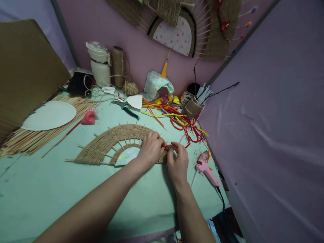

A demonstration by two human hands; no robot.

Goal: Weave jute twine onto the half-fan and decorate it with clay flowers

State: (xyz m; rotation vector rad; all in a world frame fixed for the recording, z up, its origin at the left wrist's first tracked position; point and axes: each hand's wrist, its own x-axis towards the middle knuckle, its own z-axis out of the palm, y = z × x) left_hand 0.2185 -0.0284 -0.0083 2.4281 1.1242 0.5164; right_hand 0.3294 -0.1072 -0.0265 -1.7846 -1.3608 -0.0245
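A half-round fan of twine woven over thin sticks [95, 148] lies flat on the table, with a pale patterned fabric piece [126, 156] at its inner centre. My left hand [152, 147] lies over the right half of the fan, fingers curled and closed at a thin red piece [167, 146]. Opposite it, my right hand [178, 158] pinches that red piece between thumb and fingertips, just above the fan's right end. My hands hide much of that end. Whether the red piece is fixed to the fan, I cannot tell.
A pink glue gun [208, 171] with a cord lies right. Behind are red-handled scissors [177, 124], coloured pipe cleaners [154, 114], green-handled pruners [130, 113], a twine ball [131, 88] and a white canister [100, 67]. Thin sticks [30, 141] and a white oval [50, 115] lie left.
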